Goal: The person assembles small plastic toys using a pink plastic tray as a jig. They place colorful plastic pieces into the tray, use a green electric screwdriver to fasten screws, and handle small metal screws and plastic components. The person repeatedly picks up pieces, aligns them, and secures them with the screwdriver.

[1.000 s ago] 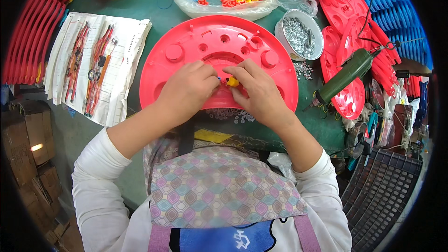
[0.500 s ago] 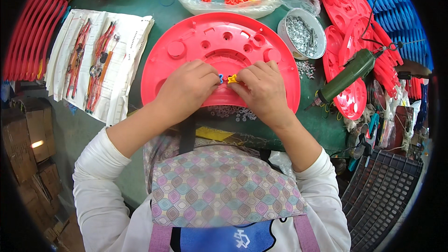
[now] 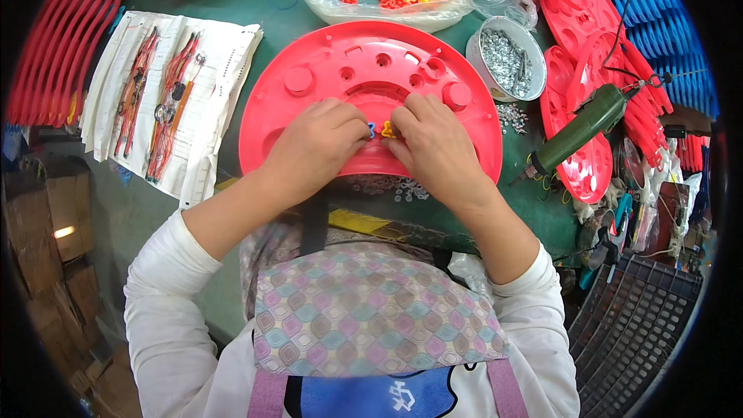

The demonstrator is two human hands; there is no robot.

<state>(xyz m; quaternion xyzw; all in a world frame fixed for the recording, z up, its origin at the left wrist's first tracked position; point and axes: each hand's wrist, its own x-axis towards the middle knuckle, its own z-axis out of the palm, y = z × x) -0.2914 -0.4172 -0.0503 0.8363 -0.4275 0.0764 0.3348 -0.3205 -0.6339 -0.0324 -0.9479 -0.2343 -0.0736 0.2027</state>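
Two hands work at the red disc (image 3: 371, 85) centre: left hand (image 3: 313, 147) pinches a blue piece (image 3: 371, 130), right hand (image 3: 433, 143) pinches a yellow piece (image 3: 386, 131); loose grip risks dropping either among the screws (image 3: 387, 186) at the surface's near edge

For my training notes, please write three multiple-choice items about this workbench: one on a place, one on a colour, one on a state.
1. Where does the green power tool lie?
A. right of the big disc
B. on the paper sheets
C. inside the metal bowl

2. What colour is the big disc under the hands?
A. blue
B. pinkish red
C. white

3. What are the hands doing?
A. hanging off the table
B. gripping the tool
C. pinching small pieces on the disc

Answers: 1 A, it rests on red parts to the right. 2 B, its surface shows it. 3 C, left hand and right hand meet at small blue and yellow pieces.
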